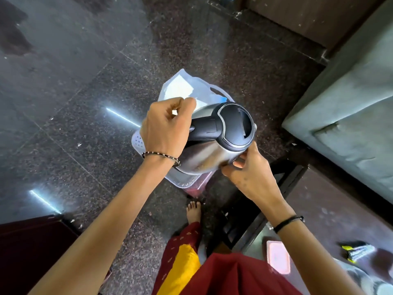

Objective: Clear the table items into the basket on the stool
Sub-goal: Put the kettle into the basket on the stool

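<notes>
Dark speckled stone floor all around, shiny, with two bright streaks of light on it. Over the middle of it, a steel kettle with a black lid and a black handle, tipped over, lid turned up toward the camera. Held right over a pale see-through basket with small holes in its wall. Touching the basket or just above it: hard to tell. Left hand wrapped tight round the black handle, a thin bead band at the wrist. Right hand on the shiny side near the bottom edge, fingers bent and pressing on the steel, a black string at the wrist. Brown smudgy shine on the steel belly. Inside the basket, a clear plastic bag with something white in it, sticking out past the far rim. Most of the basket hidden under the kettle and the hands. Only a small pink bit of the stool peeking out below the near corner. At the bottom right, a dark table cut off by the edge, with a flat pink box and a black and yellow pack on it. White letters on that pack, too blurry to read.
</notes>
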